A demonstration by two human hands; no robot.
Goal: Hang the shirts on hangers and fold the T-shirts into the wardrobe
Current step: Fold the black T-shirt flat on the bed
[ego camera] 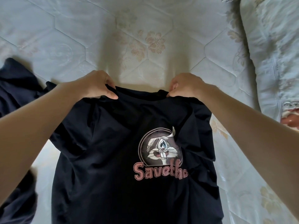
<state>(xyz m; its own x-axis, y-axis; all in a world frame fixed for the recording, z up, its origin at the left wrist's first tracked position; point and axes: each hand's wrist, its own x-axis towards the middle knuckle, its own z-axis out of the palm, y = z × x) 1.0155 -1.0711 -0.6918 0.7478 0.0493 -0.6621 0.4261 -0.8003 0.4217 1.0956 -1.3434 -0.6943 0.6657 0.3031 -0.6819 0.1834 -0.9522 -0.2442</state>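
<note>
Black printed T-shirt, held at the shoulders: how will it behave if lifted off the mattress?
Likely floppy: the black T-shirt sags and creases between the left hand and right hand. Probably light, since fingertip pinches hold it. It will likely drape and drag over the mattress rather than keep shape.

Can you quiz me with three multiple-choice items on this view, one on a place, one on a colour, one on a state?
1. Where does the other dark garment lie?
A. left of the held T-shirt
B. on the pillow
C. over the right arm

2. What colour is the lettering on the T-shirt?
A. green
B. pink
C. yellow

3. How is the T-shirt held?
A. by one hand only
B. it lies unheld on the mattress
C. both hands pinch its top edge

Answers: 1 A, it lies at the left edge on the mattress; 2 B, the print reads pink; 3 C, the left hand and right hand each grip the edge.
</note>
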